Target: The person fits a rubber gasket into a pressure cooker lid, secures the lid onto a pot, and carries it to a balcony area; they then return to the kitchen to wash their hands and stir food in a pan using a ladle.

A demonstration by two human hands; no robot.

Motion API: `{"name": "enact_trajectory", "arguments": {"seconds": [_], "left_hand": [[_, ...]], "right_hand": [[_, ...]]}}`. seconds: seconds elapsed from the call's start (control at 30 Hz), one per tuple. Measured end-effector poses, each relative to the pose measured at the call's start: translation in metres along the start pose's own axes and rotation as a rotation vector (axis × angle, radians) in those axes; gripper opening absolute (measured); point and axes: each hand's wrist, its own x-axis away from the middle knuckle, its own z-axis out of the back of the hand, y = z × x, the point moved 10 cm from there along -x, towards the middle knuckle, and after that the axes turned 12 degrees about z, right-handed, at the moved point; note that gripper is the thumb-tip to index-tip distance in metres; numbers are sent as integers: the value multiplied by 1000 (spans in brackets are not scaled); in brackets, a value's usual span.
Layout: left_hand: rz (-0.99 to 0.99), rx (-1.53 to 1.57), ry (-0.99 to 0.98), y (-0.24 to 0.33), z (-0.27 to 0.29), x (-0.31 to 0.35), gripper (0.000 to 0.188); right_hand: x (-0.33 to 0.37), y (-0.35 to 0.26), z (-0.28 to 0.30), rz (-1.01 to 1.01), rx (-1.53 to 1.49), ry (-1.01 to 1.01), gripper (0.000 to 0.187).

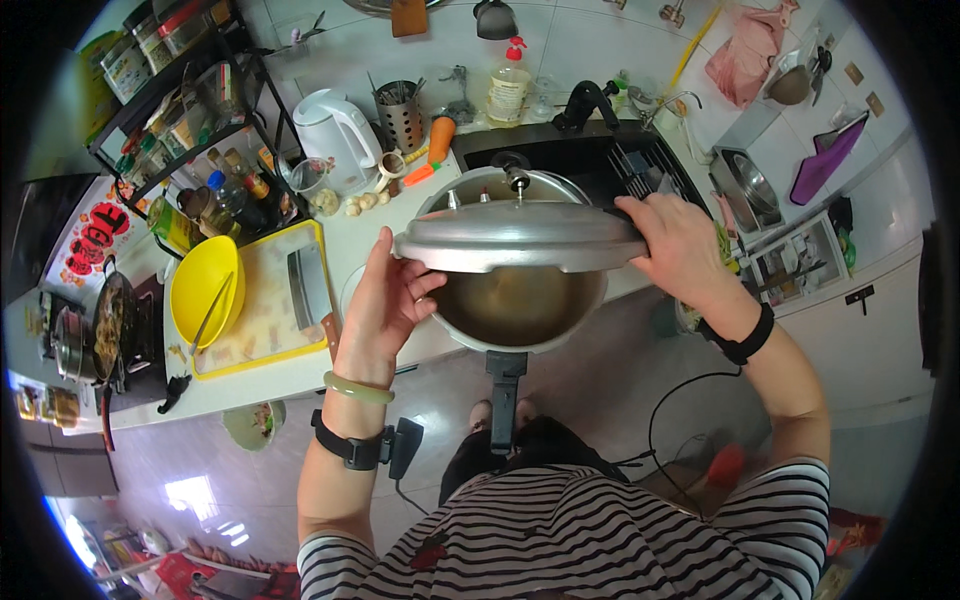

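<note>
A silver pressure cooker lid (520, 240) is tilted above the round metal pot (590, 325), with its valve upright on top. My right hand (675, 245) is closed around the lid's right end. At the lid's left edge is my left hand (385, 300), its curled fingers under the rim and the rest of the hand beside it. The pot stands at the counter's front edge, its black handle (505, 400) pointing toward me. Through the gap its brownish inside shows; whether there is liquid in it I cannot tell.
Left of the pot, a cleaver (310, 290) and a yellow bowl (207, 290) rest on a cutting board (265, 345). Behind are a white kettle (335, 140), a carrot (440, 140) and garlic (365, 203). A black sink (640, 160) lies beyond; a wok (115, 320) sits far left.
</note>
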Motion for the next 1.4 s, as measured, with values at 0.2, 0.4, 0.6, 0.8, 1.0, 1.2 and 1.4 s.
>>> {"name": "enact_trajectory", "arguments": {"seconds": [0.2, 0.4, 0.6, 0.8, 1.0, 1.2, 1.4], "left_hand": [[31, -211, 133, -9, 7, 19, 41], [130, -385, 166, -27, 30, 22, 26], [108, -501, 243, -29, 41, 13, 31], [40, -845, 198, -13, 2, -2, 26], [46, -810, 21, -4, -33, -44, 20], [74, -880, -11, 7, -40, -68, 20], [73, -886, -91, 24, -53, -92, 21]], "right_hand": [[28, -27, 3, -30, -2, 88, 63], [62, -51, -16, -209, -231, 2, 77], [113, -58, -44, -349, -332, 19, 76], [188, -64, -121, -981, -1155, 84, 47], [181, -105, -159, -1102, -1300, 255, 25], [162, -121, -142, -1170, -1215, 176, 31], [144, -111, -134, -1200, -1019, 51, 34]]}}
